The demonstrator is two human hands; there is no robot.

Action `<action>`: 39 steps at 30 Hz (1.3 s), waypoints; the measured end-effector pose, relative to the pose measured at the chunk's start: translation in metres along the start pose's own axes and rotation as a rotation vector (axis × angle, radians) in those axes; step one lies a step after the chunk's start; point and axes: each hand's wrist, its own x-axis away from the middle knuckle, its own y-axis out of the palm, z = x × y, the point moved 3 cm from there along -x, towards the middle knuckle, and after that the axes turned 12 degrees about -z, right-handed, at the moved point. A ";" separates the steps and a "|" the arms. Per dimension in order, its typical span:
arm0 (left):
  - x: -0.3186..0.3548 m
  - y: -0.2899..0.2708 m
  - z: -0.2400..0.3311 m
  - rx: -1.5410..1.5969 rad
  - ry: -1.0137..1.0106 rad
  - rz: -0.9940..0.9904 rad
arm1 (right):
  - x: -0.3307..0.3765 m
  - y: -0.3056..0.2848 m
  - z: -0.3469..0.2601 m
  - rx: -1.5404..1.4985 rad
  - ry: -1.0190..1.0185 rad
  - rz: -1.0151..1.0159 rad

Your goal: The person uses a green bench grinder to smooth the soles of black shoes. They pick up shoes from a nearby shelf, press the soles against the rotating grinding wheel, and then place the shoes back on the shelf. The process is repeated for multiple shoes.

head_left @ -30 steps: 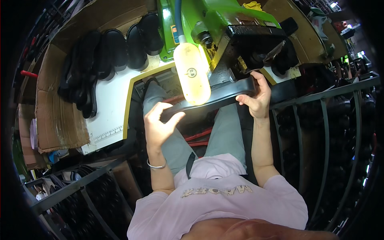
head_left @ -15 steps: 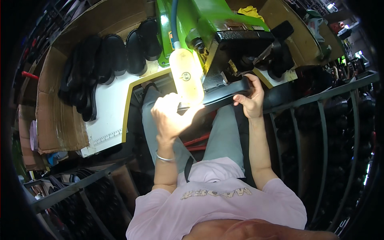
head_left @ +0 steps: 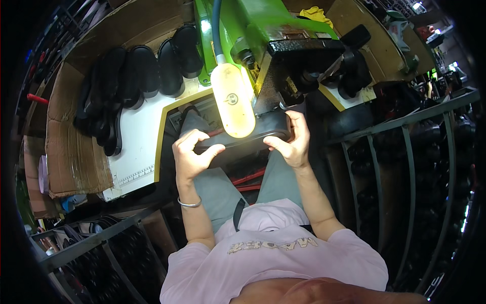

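Observation:
A black shoe sole [head_left: 266, 130] is held level between my two hands, just under the arm of a green and black machine [head_left: 298, 50]. My left hand [head_left: 191, 152] grips its left end, with the thumb toward me and the fingers curled behind. Around its right end, my right hand [head_left: 295, 139] is closed, thumb along the near edge. An oval yellow lamp [head_left: 233, 101] on a blue-grey hose hangs in front and hides part of the sole's middle. The sole's upper edge lies close to the machine's working head; I cannot tell whether they touch.
Several black soles [head_left: 144, 71] stand on a white, yellow-edged table [head_left: 134, 152] at the left, backed by cardboard [head_left: 76, 137]. More black soles [head_left: 352, 76] lie right of the machine. Metal racks [head_left: 405, 152] with black pieces stand on both sides. A yellow cloth [head_left: 316, 16] lies behind.
Both hands have moved left with the sole, the right one the most. The right end of the sole now sits left of where it was, and my left hand is clear of the lamp.

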 end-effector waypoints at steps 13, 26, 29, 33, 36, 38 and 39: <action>-0.015 0.021 0.049 -0.174 -0.033 -0.118 | -0.005 -0.004 0.009 -0.029 -0.018 -0.067; 0.081 0.118 -0.024 0.646 -0.336 0.239 | -0.005 0.033 0.033 0.122 -0.181 -0.053; 0.083 0.140 -0.021 0.792 -0.286 0.281 | -0.002 0.034 0.015 0.377 -0.203 -0.038; 0.080 0.156 -0.004 0.838 -0.267 0.194 | 0.013 0.005 -0.032 0.545 -0.129 -0.227; 0.081 0.148 0.000 0.664 -0.113 0.130 | 0.038 -0.036 -0.088 0.615 -0.046 -0.257; 0.082 0.144 -0.003 0.614 -0.114 0.128 | 0.060 -0.081 -0.142 0.731 -0.289 -0.019; 0.080 0.148 -0.001 0.618 -0.151 0.110 | 0.070 -0.106 -0.165 0.804 -0.468 0.090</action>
